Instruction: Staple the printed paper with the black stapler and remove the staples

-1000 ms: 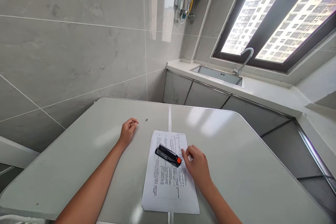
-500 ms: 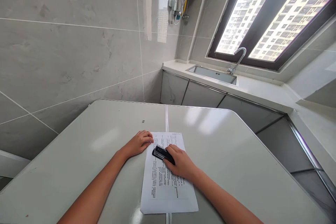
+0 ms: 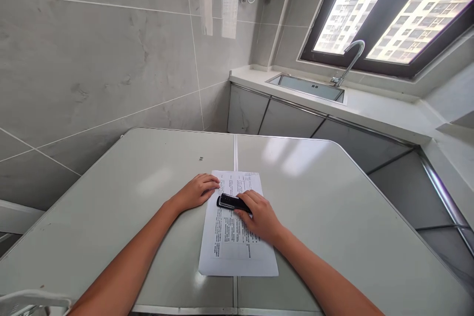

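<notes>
A printed sheet of paper [image 3: 237,264] lies across the seam of the pale table, covered in columns of small text. My right hand [image 3: 261,215] is closed around the rear end of a black stapler [image 3: 229,202], which rests over the upper part of the sheet. The stapler's front end points left, toward the paper's left edge. My left hand [image 3: 198,190] lies flat on the table, its fingertips touching the sheet's upper left edge. Two tiny dark staple-like pieces [image 3: 201,159] sit on the tabletop beyond my left hand.
The table [image 3: 314,237] has a metal rim and a centre seam. A white, curved frame [image 3: 35,296] shows at the lower left corner. Behind the table runs a counter with a sink [image 3: 307,88] and tap [image 3: 350,61], under a window. Grey tiled wall [image 3: 92,69] rises at left.
My view has tipped downward, bringing the table's near edge and the white frame into sight. The stapler has turned slightly, lying more level across the sheet. The left hand stays at the paper's edge.
</notes>
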Demonstrator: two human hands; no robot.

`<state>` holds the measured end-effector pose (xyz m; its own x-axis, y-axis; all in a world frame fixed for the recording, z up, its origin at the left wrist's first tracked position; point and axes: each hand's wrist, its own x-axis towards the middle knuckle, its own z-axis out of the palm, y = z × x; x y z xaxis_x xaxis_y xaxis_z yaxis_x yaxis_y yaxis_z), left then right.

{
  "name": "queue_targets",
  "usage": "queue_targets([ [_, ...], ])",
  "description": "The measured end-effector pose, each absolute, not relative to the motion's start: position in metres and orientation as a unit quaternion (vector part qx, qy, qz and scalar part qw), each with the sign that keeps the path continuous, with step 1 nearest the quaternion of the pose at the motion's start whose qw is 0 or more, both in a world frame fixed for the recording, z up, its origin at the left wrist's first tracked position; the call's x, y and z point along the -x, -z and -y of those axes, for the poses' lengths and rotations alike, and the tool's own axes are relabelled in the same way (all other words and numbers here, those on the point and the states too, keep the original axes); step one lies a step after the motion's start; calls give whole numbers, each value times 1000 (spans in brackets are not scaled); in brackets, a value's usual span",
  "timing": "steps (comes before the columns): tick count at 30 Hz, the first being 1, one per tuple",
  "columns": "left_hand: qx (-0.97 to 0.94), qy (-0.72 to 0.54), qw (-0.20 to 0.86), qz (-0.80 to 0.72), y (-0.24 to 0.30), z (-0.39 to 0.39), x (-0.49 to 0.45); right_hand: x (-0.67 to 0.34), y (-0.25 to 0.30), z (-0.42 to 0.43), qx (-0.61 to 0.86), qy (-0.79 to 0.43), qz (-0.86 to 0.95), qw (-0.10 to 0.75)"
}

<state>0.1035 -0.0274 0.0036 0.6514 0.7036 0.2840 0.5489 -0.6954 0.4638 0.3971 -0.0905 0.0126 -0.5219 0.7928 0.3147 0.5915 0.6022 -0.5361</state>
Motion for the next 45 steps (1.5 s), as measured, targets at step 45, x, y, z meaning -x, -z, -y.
queue_targets([
  [45, -845, -189, 254, -432, -10, 40, -125, -436, -16, 66, 518, -239, 688, 448],
])
